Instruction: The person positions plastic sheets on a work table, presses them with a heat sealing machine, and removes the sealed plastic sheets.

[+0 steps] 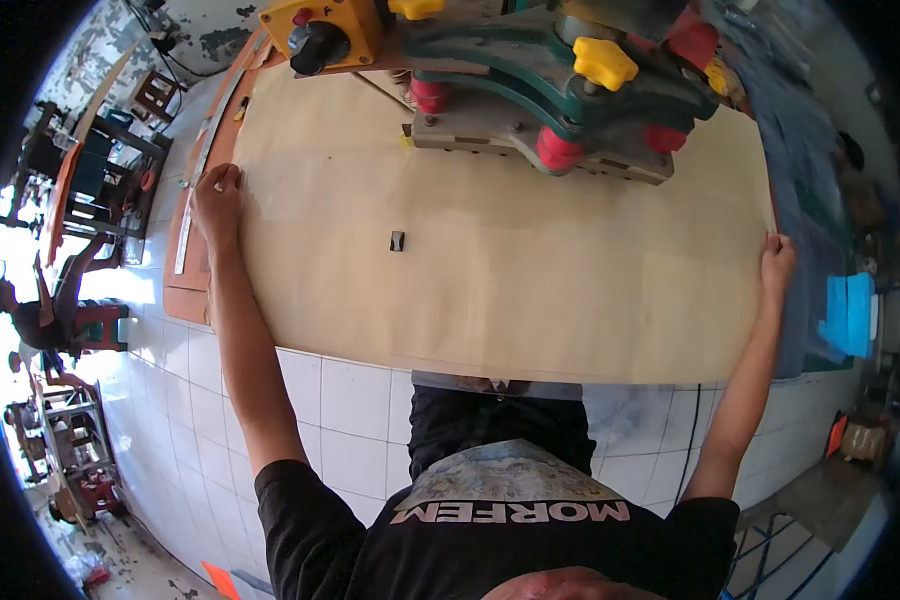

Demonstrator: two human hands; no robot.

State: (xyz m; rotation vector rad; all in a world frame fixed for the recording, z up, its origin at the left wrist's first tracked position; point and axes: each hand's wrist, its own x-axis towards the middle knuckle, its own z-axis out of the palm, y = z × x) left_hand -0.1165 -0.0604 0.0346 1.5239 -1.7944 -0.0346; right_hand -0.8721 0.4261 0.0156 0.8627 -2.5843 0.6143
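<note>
A large tan sheet [520,290], smooth and thin, lies in front of me and reaches toward my waist. My left hand [218,205] is closed at the left edge of the sheet, over the orange board; its fingertips are partly hidden. On the opposite side my right hand [778,265] pinches the sheet's right edge, fingers pressed together. A small black piece [398,241] rests on the sheet, left of its middle. Over the far part of the sheet stands a dark green machine head [560,80] with a metal bar and red cylinders.
A yellow control box [340,35] with a black knob is at the top. A metal ruler [198,190] and a small yellow-handled tool [241,108] lie on the orange board [188,300]. Blue plastic sheeting [795,150] borders the right side. Another person [40,310] sits far left.
</note>
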